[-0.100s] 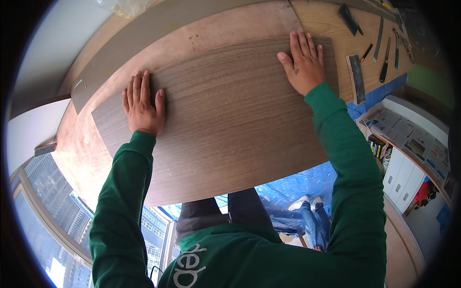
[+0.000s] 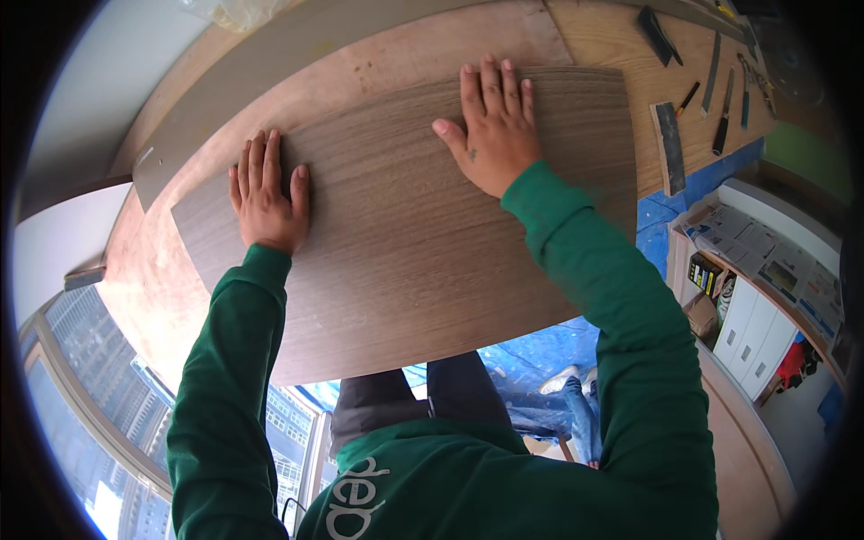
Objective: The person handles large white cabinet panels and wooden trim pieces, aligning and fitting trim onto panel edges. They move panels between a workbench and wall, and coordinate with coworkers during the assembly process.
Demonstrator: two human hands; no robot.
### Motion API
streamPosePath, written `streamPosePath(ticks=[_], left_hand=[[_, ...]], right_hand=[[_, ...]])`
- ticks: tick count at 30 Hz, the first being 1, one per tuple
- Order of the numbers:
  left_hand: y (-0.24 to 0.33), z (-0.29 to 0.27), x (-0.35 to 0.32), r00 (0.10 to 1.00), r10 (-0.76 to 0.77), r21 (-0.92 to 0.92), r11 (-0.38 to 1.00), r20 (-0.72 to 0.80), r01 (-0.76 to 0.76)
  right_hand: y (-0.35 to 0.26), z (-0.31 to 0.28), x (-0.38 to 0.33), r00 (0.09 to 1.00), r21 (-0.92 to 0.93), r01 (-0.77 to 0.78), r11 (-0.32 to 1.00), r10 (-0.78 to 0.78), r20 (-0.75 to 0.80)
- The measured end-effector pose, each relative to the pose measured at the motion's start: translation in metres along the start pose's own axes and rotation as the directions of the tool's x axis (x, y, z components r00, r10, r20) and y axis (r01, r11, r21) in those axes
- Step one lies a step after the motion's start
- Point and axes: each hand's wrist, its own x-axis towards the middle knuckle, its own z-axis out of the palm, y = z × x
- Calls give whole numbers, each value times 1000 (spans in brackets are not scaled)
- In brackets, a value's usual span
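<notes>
A brown wood-grain panel (image 2: 405, 243) lies flat in front of me, over a paler reddish plywood sheet (image 2: 378, 74). My left hand (image 2: 267, 200) rests on the panel near its far left edge, fingers stretched out and thumb apart. On the far edge, right of the middle, my right hand (image 2: 495, 135) lies with its fingers spread and the palm down. Neither hand grips anything. The panel's near edge comes close to my legs.
On the wooden worktop (image 2: 603, 54) at the far right lie a dark-faced block (image 2: 668, 148), a black angled piece (image 2: 660, 36) and several hand tools (image 2: 723, 121). Right of it, newspapers (image 2: 765, 252) cover a white cabinet. A person's jeans-clad legs (image 2: 583, 418) show over blue floor sheeting (image 2: 540, 355).
My right hand has slid left along the panel's far edge, away from its right corner. My left hand and the panel stay where they were.
</notes>
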Motion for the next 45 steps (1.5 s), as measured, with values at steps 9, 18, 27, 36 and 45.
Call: streamPosePath(ticks=[9, 18, 27, 36, 45], left_hand=[[-3, -7, 4, 1000, -3, 7, 1000, 1, 3], [-2, -10, 3, 1000, -28, 3, 1000, -12, 28], [-3, -12, 2, 998, -34, -88, 996, -50, 30], [-11, -2, -2, 993, -48, -199, 980, -108, 26], [-82, -14, -11, 990, 68, -169, 982, -125, -89]], right_hand=[[-49, 17, 33, 944, 234, 310, 921, -270, -188], [72, -1, 9, 971, -80, -186, 979, 171, -166], [-133, 24, 22, 988, 182, 152, 971, -149, -33], [-185, 30, 35, 982, 144, 186, 972, -182, -45], [-194, 29, 34, 989, 43, 145, 989, -143, -45]])
